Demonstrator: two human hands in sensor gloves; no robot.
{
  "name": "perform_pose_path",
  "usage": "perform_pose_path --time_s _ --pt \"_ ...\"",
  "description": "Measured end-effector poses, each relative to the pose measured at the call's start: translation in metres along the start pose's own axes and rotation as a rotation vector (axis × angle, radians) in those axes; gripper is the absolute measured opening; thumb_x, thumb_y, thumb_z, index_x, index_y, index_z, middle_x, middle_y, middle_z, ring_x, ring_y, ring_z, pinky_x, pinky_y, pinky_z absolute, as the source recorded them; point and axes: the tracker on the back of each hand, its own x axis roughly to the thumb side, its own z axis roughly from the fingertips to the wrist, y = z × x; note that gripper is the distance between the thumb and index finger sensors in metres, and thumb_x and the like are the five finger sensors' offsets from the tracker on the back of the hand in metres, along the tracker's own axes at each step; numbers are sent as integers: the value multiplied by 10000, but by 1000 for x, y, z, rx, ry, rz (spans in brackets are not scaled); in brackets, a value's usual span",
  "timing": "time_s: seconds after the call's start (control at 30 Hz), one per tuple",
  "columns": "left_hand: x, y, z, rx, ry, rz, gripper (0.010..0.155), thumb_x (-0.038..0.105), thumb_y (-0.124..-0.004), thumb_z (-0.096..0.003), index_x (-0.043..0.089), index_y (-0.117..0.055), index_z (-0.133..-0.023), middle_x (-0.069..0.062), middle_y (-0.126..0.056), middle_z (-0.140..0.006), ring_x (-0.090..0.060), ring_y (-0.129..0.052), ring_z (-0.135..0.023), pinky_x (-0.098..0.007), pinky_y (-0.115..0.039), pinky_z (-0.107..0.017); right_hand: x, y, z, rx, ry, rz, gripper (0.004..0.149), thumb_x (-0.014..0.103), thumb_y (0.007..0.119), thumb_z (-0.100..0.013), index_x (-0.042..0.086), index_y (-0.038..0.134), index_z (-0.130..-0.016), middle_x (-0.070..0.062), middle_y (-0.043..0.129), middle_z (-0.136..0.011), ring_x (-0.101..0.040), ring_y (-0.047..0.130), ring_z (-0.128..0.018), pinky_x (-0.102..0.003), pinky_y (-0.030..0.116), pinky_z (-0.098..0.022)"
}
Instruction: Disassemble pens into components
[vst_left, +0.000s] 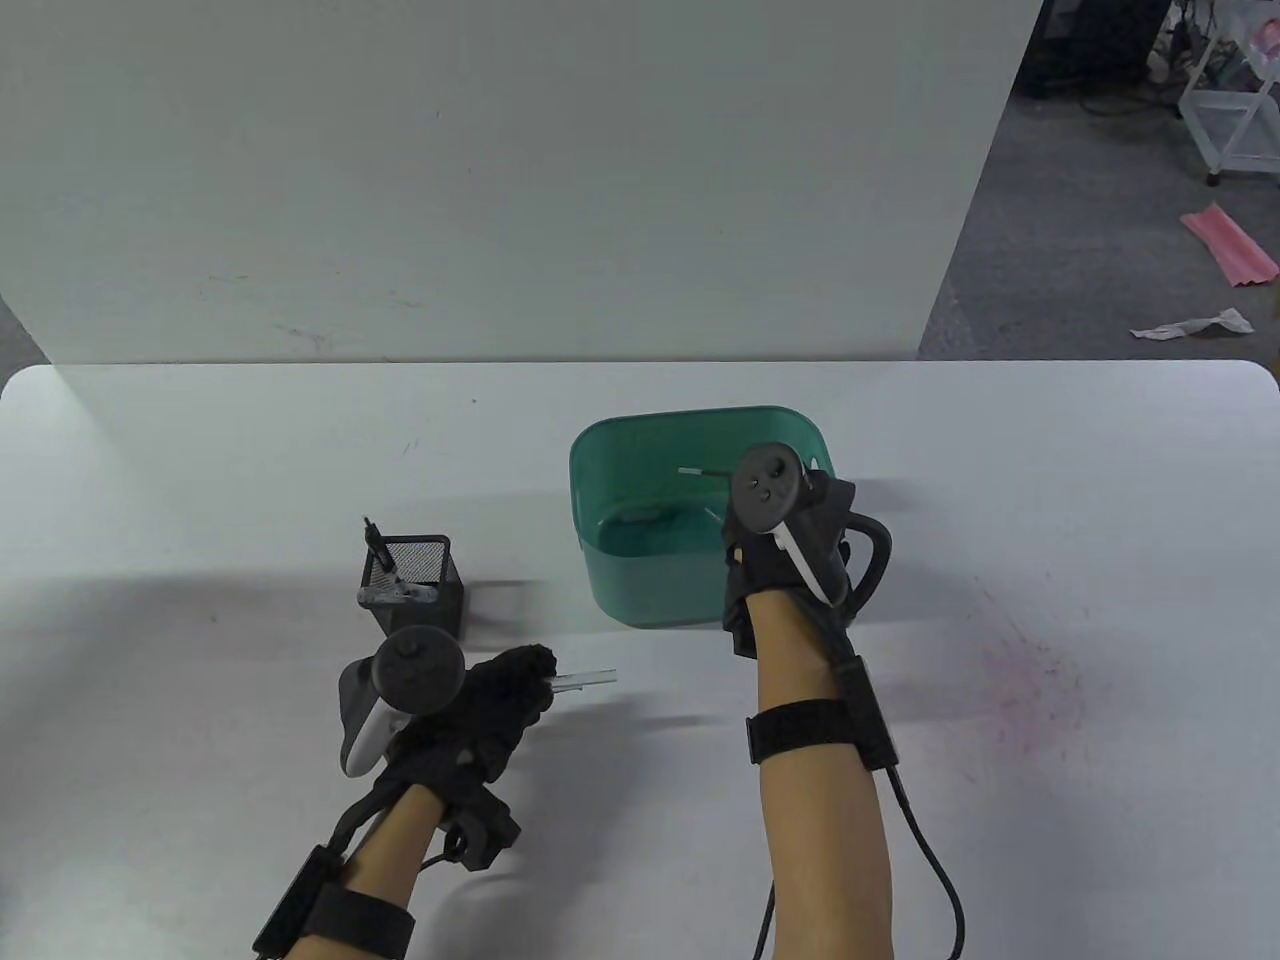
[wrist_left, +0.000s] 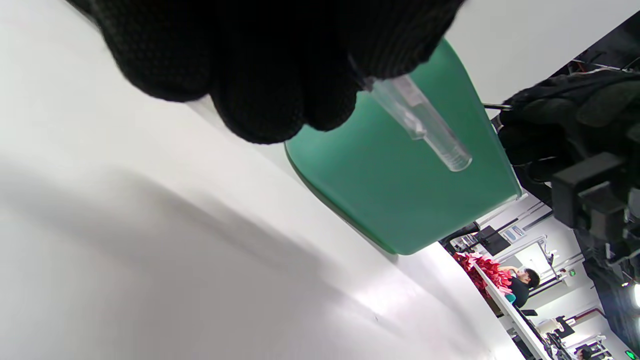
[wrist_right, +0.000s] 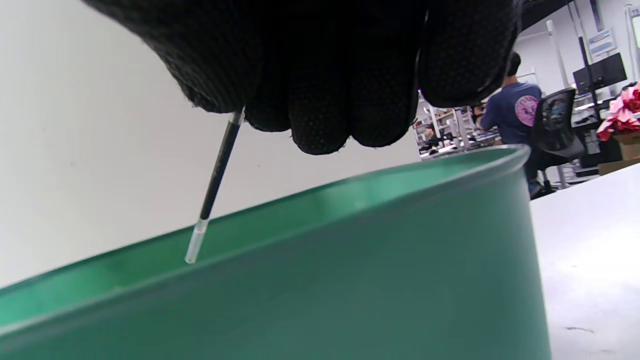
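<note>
My left hand (vst_left: 500, 700) grips a clear pen barrel (vst_left: 585, 681), whose threaded open end (wrist_left: 452, 159) sticks out to the right above the table. My right hand (vst_left: 790, 540) hovers over the green bin (vst_left: 640, 590) and pinches a thin black ink refill (vst_left: 700, 470) with a clear end (wrist_right: 195, 245) that points left over the bin. A few small pen parts lie on the bin's floor (vst_left: 640, 517). A black mesh pen holder (vst_left: 415, 580) left of the bin holds a pen (vst_left: 385, 550) and a grey part.
A white wall panel (vst_left: 500, 180) stands behind the table. The table's right part bears a faint pink stain (vst_left: 1020, 680). Cables run from both wrists toward the near edge. A person sits at a desk far off in both wrist views.
</note>
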Motion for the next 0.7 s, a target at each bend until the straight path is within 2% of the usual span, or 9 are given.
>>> perform_pose_path --time_s 0.17,0.33,0.47,0.7 --pt "0 1 -1 -1 -9 3 466 374 -744 -533 289 -709 -990 -31 -925 -883 -227 -1031 -709 -515 -848 -573 4 11 -5 35 24 13 445 374 731 -597 183 716 -999 -140 803 -961 -406 774 -892 -615 663 -669" --pt "-1 2 -1 3 -5 4 465 377 -743 -534 289 -710 -990 -30 -924 -883 -226 -1031 -709 -514 -847 -573 2 9 -2 51 -7 -10 460 386 728 -599 179 707 -1010 -154 778 -992 -425 742 -925 -630 631 -687" --pt "-1 3 -1 8 0 2 467 383 -745 -535 286 -709 -991 -31 -926 -882 -226 -1032 -707 -513 -849 -571 -1 -2 8 44 -92 18 478 397 723 -599 181 690 -1025 -165 740 -1032 -440 689 -971 -646 575 -713" --pt "-1 5 -1 25 7 -3 468 390 -743 -537 281 -708 -991 -31 -926 -880 -226 -1033 -706 -513 -849 -572 -15 -25 41 19 -278 17 513 429 703 -604 182 657 -1051 -185 679 -1080 -463 601 -1016 -673 488 -727"
